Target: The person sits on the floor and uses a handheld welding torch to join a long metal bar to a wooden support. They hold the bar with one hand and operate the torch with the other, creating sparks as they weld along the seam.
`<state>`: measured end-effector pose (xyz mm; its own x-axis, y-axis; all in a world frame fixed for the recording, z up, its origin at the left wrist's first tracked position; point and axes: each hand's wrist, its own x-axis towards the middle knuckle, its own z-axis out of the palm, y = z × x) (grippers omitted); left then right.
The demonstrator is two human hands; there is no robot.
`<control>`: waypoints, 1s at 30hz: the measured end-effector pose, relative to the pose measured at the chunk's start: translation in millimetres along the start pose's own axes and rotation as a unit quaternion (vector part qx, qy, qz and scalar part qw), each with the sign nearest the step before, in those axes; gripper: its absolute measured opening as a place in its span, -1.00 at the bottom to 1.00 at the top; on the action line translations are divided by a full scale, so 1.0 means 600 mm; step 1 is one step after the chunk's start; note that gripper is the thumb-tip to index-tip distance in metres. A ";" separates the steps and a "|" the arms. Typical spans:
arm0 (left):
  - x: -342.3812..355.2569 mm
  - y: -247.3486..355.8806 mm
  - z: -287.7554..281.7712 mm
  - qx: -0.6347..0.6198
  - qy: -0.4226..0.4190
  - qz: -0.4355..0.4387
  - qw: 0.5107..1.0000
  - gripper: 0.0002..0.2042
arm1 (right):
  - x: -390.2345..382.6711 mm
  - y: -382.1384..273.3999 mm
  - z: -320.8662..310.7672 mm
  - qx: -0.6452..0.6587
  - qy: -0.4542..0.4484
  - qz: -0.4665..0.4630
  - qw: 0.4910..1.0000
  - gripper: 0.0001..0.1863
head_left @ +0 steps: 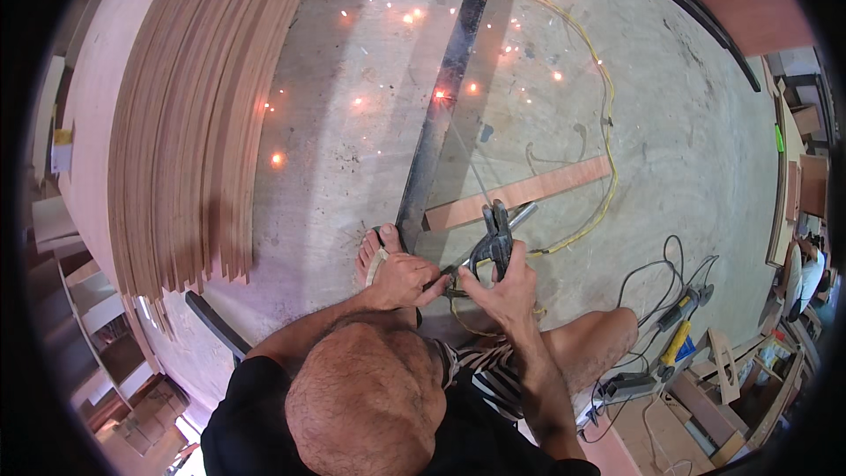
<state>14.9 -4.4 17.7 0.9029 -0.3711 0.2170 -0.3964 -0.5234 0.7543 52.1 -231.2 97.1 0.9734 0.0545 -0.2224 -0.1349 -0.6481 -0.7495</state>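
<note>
Between the thumb and fingers of my right hand [509,289] is a black welding electrode holder [496,245]. A thin welding rod [470,152] runs from its jaws to a long dark metal bar [456,57] on the floor. A bright red-orange glow marks the rod's far end on the bar. My left hand [407,280] is closed beside the holder, near the bar's near end, its fingers curled around something dark that I cannot make out. A silver tube [523,217] slants behind the holder. My sandalled foot [374,251] is just beyond my left hand.
Glowing sparks [357,101] are scattered over the concrete floor. A wooden board [529,190] lies right of the bar, and a yellow cable [608,145] curves around it. Stacked wood strips [189,123] stand left. Power tools with cords [679,335] lie right; another person [806,273] is at the far right.
</note>
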 end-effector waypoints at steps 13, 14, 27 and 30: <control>0.007 0.011 -0.016 0.060 -0.028 -0.006 0.998 -0.61 | -0.001 0.020 0.012 -0.020 0.039 -0.070 0.997 -0.33; 0.001 0.007 -0.009 0.047 -0.016 -0.009 0.999 -0.62 | 0.000 0.014 0.013 -0.001 0.019 -0.043 0.999 -0.30; -0.009 -0.003 -0.003 0.003 -0.013 -0.005 1.000 -0.67 | 0.004 -0.005 0.007 0.004 0.006 0.012 1.000 -0.31; -0.011 -0.003 0.002 -0.008 0.002 -0.007 1.000 -0.71 | 0.006 -0.002 0.010 0.006 0.000 0.009 1.000 -0.34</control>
<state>9.8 -1.7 14.3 0.9088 -0.3610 0.2091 -0.3814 -0.5159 0.7670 55.0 -225.5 93.7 0.9706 0.0428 -0.2367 -0.1553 -0.6395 -0.7529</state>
